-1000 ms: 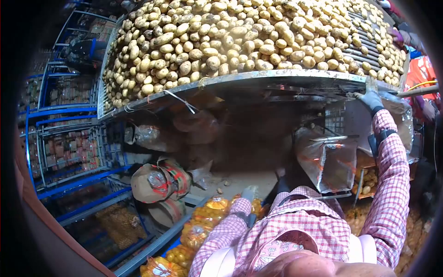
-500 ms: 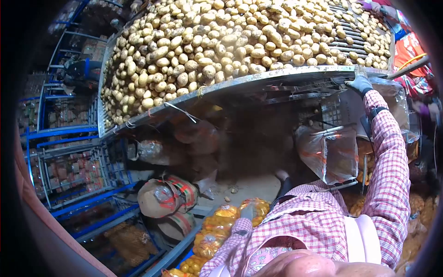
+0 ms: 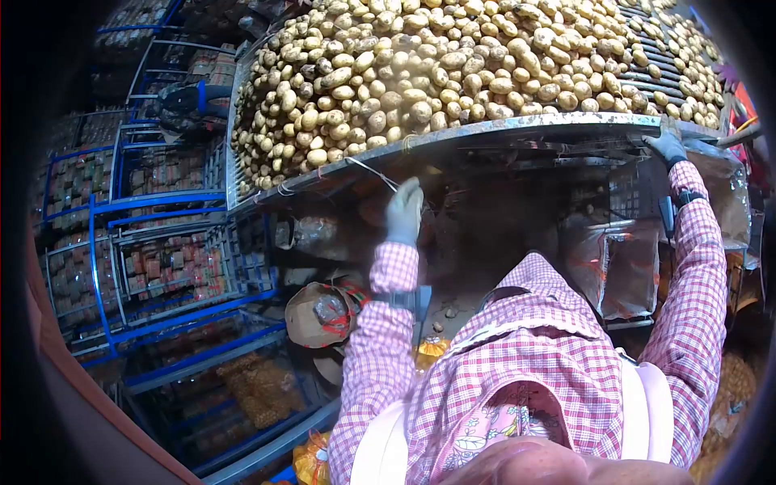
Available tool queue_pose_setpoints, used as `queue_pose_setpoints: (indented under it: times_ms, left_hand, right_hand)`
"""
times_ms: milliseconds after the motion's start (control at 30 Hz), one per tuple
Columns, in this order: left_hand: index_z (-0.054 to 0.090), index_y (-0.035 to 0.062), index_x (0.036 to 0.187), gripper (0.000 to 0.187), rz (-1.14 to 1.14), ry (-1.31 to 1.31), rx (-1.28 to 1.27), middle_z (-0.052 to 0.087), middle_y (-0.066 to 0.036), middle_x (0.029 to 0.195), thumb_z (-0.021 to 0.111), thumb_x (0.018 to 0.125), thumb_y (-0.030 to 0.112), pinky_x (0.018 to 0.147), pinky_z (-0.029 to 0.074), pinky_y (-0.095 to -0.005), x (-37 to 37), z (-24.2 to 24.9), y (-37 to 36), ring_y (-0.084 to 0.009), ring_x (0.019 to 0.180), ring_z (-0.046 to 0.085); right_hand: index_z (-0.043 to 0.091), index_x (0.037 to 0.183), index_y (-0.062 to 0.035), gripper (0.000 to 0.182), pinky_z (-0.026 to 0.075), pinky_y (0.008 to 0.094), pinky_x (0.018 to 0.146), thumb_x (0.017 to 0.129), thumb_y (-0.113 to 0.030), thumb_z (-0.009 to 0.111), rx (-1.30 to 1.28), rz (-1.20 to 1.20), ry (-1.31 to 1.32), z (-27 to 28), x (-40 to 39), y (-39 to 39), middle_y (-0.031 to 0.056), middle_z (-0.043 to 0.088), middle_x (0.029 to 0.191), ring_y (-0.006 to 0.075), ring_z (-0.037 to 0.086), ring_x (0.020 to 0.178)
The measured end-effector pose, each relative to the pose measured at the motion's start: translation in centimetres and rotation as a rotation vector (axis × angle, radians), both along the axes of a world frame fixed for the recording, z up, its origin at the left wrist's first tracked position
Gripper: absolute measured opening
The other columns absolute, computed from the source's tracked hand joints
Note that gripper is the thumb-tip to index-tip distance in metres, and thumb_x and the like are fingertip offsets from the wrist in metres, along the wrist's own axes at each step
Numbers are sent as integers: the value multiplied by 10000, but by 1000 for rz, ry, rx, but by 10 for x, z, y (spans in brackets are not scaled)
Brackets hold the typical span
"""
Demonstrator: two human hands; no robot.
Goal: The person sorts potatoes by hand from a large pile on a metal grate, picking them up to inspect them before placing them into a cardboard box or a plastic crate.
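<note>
My right hand, in a grey work glove, grips the metal rim of a large sorting table at its right part. My left hand, also gloved, is raised below the same rim with its fingers loosely stretched upward and nothing seen in them. Right at its fingertips in this view is a white tie hanging from the rim. Beyond the rim lies a thick heap of potatoes, pale yellow and partly soiled.
Dark rollers show among the potatoes at the right. Below the rim stand clear plastic-lined bags on a frame. A paper-like sack and yellow net bags are at the lower left, beside blue metal racks.
My left arm has risen from beside the yellow net bags to just below the rim. My right hand stays at the rim. The view has shifted, so the table appears further right.
</note>
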State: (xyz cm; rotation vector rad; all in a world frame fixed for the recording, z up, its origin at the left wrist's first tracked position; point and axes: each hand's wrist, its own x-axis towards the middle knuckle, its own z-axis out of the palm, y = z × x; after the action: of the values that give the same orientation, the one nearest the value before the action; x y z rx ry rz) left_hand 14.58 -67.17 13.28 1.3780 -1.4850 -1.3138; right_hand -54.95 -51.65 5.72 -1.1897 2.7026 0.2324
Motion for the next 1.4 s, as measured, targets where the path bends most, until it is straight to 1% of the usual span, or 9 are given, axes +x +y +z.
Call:
queue_pose_setpoints:
  times_ms: [233,300,467,600,733,867,967,1033,1400]
  left_hand:
    - [509,106,1460,696,-108,-884,-538,578,-201,1359,783,845,286,1018,503,-440,-106,27,-133,-336,1227,607]
    - [521,127,1447,737,-117,-1013,-269,550,-232,1392,791,795,340,1082,450,-493,-137,57,-137,-411,1305,534]
    - [648,36,1237,449,-127,-472,-81,706,-144,1099,751,853,245,958,531,-362,-134,53,-178,-273,1063,669]
    - [662,11,1169,279,-331,110,5,712,-114,1081,639,958,192,909,550,-309,-177,32,-164,-174,986,681]
    - [636,30,1279,488,-517,-243,-151,717,-215,1104,546,1007,425,912,541,-382,-210,95,-127,-338,1046,704]
    - [570,98,1349,552,-563,-496,-208,712,-250,1042,552,996,521,865,542,-476,-211,105,-156,-429,999,685]
    - [561,90,1307,704,-551,-616,-305,711,-217,1103,620,899,660,865,531,-506,-200,103,-171,-405,1046,677]
    - [577,62,1249,691,-637,-600,-140,702,-199,1144,627,894,652,849,536,-493,-192,111,-200,-398,1052,674]
    - [683,60,1075,433,-574,-221,-317,695,-246,915,508,1023,453,736,548,-459,-183,55,-299,-415,870,683]
  right_hand:
    - [325,1565,6,1001,235,414,1242,827,-523,747,-150,31,-126,-4,-15,13,279,261,1633,391,237,1532]
    - [436,1502,16,854,358,391,1149,858,-454,744,-294,12,-293,-15,-37,17,248,453,1514,352,433,1400]
    - [558,1443,-58,508,524,246,689,986,-261,652,-966,-245,-951,27,11,-37,60,653,1281,89,620,872]
    - [502,1492,-62,498,533,262,788,1032,-246,551,-850,-244,-1522,151,238,-144,59,611,1367,119,622,974]
    - [497,1492,-43,490,508,271,933,1049,-251,518,-851,-232,-1905,104,327,-215,51,589,1415,142,607,1147]
    - [515,1444,-110,446,500,226,538,1061,-322,429,-891,-238,-1855,99,342,-246,11,668,935,85,631,692]
    - [525,1424,-88,420,505,214,610,1064,-287,443,-919,-173,-1768,92,346,-277,7,661,944,87,630,716]
    - [691,1137,-48,421,468,228,568,1057,-435,546,-865,-381,-2114,97,350,-291,-7,671,825,76,594,649]
    - [654,1236,-38,469,498,300,829,1030,-445,545,-976,-280,-1291,159,395,-369,59,696,1022,144,629,907]
